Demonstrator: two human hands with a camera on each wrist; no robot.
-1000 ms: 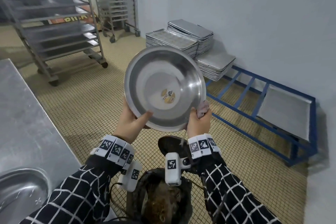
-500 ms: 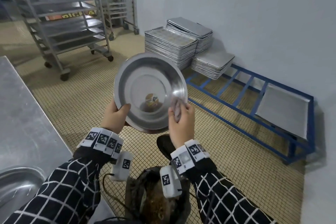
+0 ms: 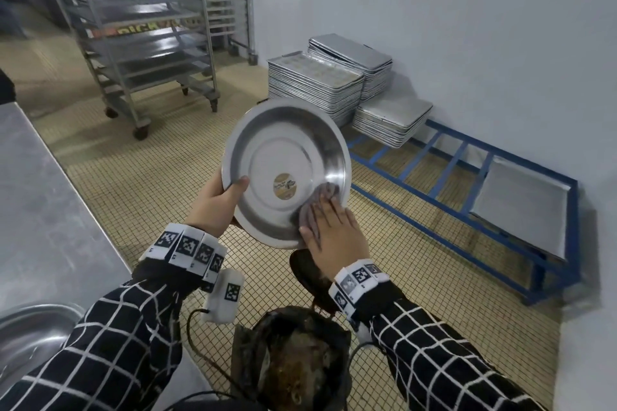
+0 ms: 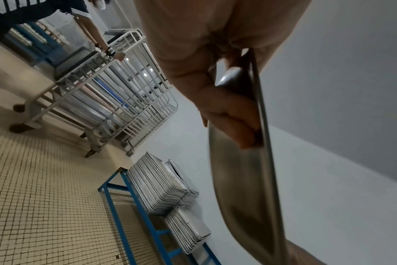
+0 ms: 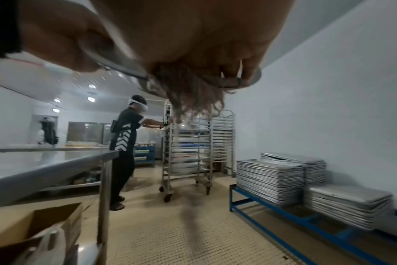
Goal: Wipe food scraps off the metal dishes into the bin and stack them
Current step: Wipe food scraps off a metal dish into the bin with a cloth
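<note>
A round metal dish (image 3: 283,157) with a small sticker (image 3: 284,186) at its centre is held tilted above the bin (image 3: 293,360), which has a dark liner and brown scraps inside. My left hand (image 3: 217,203) grips the dish's left rim, thumb inside and fingers behind; the left wrist view shows those fingers (image 4: 227,111) on the dish's back (image 4: 245,188). My right hand (image 3: 334,227) lies flat on a greyish cloth (image 3: 325,192), pressing it against the dish's lower right inner wall. The cloth's frayed threads (image 5: 193,100) hang below the rim (image 5: 116,62).
A steel table (image 3: 40,210) runs along the left with another metal dish (image 3: 30,344) at its near end. Tray stacks (image 3: 314,87) sit on a low blue frame (image 3: 467,193) by the wall. Wheeled tray racks (image 3: 140,27) stand behind; another person (image 5: 125,143) is at them.
My right hand has moved the cloth from the dish's lower rim up over its inside and now spreads flat on the lower right wall. The dish has tilted and shifted slightly.
</note>
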